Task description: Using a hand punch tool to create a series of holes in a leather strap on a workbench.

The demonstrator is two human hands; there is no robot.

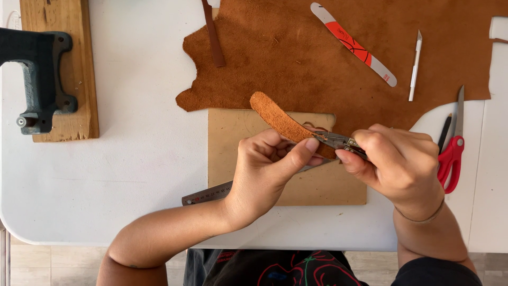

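My left hand (267, 169) pinches a curved brown leather strip (275, 117), thumb on top near its right end. The strip rises up and to the left over a tan board (233, 153). My right hand (399, 164) grips a small metal tool (336, 141) whose tip meets the strip's end beside my left thumb. Both hands hover above the board at the middle of the white table (132, 159).
A large brown leather hide (317, 58) covers the table's back. On it lie a narrow dark strap (214, 37), a white-and-red flat tool (353, 44) and a white craft knife (415, 66). Red scissors (451, 159) lie right, a steel ruler (206, 194) under my left wrist, a dark cast-iron press (37, 74) on wood at left.
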